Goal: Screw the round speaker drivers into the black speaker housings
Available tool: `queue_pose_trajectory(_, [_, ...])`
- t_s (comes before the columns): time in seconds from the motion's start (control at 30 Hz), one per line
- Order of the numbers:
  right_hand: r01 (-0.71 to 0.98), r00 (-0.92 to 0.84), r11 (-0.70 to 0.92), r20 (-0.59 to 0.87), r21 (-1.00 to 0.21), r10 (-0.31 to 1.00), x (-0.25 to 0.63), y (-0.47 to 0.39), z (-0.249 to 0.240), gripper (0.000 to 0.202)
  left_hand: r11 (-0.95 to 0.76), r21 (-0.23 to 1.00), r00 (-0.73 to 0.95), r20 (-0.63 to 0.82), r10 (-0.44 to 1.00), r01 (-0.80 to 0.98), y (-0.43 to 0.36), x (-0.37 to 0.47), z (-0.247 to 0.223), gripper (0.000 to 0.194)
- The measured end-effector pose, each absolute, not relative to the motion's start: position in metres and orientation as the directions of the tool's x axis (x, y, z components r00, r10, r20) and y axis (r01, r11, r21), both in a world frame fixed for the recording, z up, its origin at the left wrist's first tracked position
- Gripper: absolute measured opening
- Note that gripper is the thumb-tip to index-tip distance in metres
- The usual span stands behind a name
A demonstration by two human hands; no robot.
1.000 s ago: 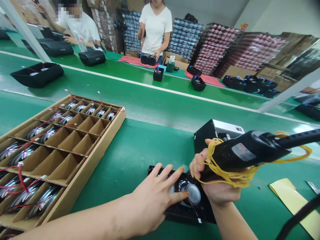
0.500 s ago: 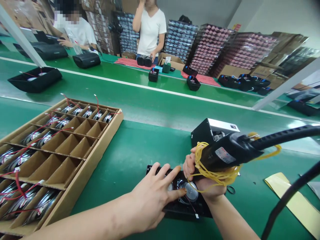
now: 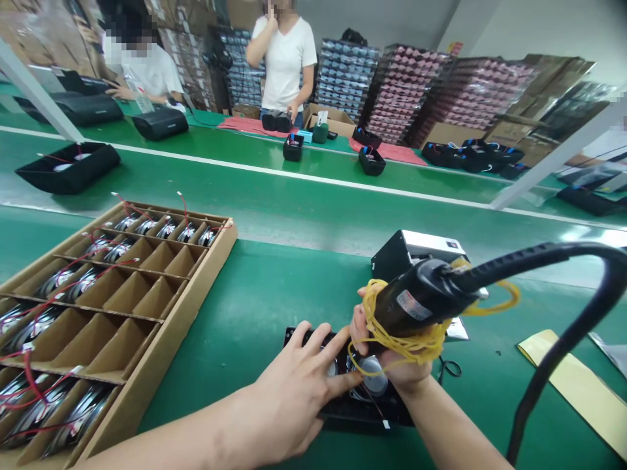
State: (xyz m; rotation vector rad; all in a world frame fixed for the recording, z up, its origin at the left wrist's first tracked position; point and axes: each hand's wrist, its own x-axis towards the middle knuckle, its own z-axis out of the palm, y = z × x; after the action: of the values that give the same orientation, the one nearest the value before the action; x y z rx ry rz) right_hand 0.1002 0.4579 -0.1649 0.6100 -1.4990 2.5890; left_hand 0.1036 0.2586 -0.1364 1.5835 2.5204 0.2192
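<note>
A black speaker housing lies on the green bench with its open side up. Inside it sits a round silver speaker driver, whose thin wire ends in a white plug. My left hand rests across the housing with fingers spread, thumb tip touching near the driver. Wrapped around a black electric screwdriver, my right hand holds it tilted over the housing. Yellow cord is wound around the tool's body. The screwdriver's tip is hidden behind the hand and cord.
A divided cardboard tray with several speaker drivers stands at left. Behind the screwdriver is a black box with a silver top. Yellow paper lies at right. Across the green line, two people work beside several black housings.
The screwdriver has shifted slightly left and its cable bends lower on the right. My left hand stays in place on the housing. The whole view has shifted a little.
</note>
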Motion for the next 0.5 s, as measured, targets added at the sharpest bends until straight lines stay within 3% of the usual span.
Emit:
queue_pose_trajectory(0.13, [-0.365, -0.923, -0.472, 0.379, -0.802, 0.07, 0.102, 0.466, -0.139, 0.066, 0.454, 0.337, -0.444, -0.11, 0.889, 0.825, 0.253, 0.095, -0.115, 0.075])
queue_pose_trajectory(0.23, [-0.486, -0.874, -0.451, 0.411, -0.749, 0.259, 0.108, 0.485, -0.112, 0.059, 0.525, 0.271, -0.533, -0.05, 0.845, 0.807, 0.249, 0.088, -0.103, 0.042])
queue_pose_trajectory(0.4, [-0.59, -0.776, -0.338, 0.4, -0.733, 0.487, 0.123, 0.523, -0.088, 0.057, 0.581, 0.2, -0.558, -0.164, 0.813, 0.789, 0.246, 0.084, -0.107, 0.058])
queue_pose_trajectory(0.5, [-0.672, -0.677, -0.221, 0.464, -0.707, 0.571, 0.128, 0.538, -0.085, 0.051, 0.565, 0.193, -0.54, -0.167, 0.825, 0.802, 0.248, 0.085, -0.118, 0.044])
